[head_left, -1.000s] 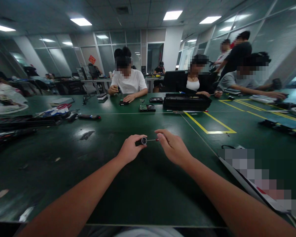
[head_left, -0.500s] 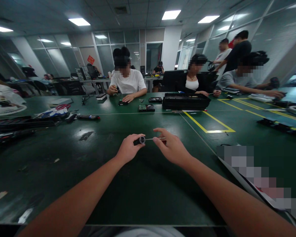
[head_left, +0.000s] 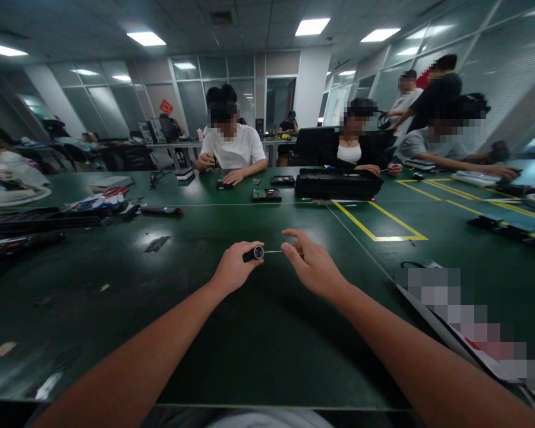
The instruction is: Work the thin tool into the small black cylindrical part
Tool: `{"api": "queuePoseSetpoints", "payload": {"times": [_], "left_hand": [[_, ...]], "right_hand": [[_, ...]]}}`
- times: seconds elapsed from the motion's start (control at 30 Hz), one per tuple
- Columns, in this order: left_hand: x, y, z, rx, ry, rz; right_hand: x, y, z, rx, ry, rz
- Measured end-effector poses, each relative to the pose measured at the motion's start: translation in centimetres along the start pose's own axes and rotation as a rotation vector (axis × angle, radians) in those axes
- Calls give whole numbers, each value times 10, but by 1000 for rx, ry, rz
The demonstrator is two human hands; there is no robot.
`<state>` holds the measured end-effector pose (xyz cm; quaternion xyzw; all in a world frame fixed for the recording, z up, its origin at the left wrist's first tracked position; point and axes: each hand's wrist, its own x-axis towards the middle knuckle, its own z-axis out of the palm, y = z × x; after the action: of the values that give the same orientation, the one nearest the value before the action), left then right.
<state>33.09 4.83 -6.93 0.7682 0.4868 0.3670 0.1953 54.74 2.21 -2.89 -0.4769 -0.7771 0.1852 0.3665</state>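
My left hand (head_left: 232, 272) is clenched around a short black cylindrical handle with a silver-ringed end (head_left: 254, 254), held just above the dark green table (head_left: 249, 356). Right of that handle a thin metal shaft (head_left: 271, 252) runs level to my right hand (head_left: 312, 266), whose fingertips pinch it. I can read no writing on either piece.

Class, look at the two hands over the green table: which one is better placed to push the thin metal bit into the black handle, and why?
Probably the right hand: its fingertips pinch the thin bit in line with the socket, while the left hand grips the black handle and steadies it.
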Motion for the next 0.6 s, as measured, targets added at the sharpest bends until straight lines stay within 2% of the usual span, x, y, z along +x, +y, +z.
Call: {"api": "queuePoseSetpoints", "payload": {"times": [0.17,0.37,0.47,0.53,0.6], "left_hand": [[0,1,1,6,-4,10],[1,0,0,44,-6,-43],[1,3,-1,57,-37,19],[1,7,-1,68,-39,95],[1,9,-2,84,-28,123]], "right_hand": [[0,3,1,15,21,32],[1,8,9,273,79,45],[6,14,14,496,160,164],[10,20,17,717,233,311],[13,26,18,861,245,436]]}}
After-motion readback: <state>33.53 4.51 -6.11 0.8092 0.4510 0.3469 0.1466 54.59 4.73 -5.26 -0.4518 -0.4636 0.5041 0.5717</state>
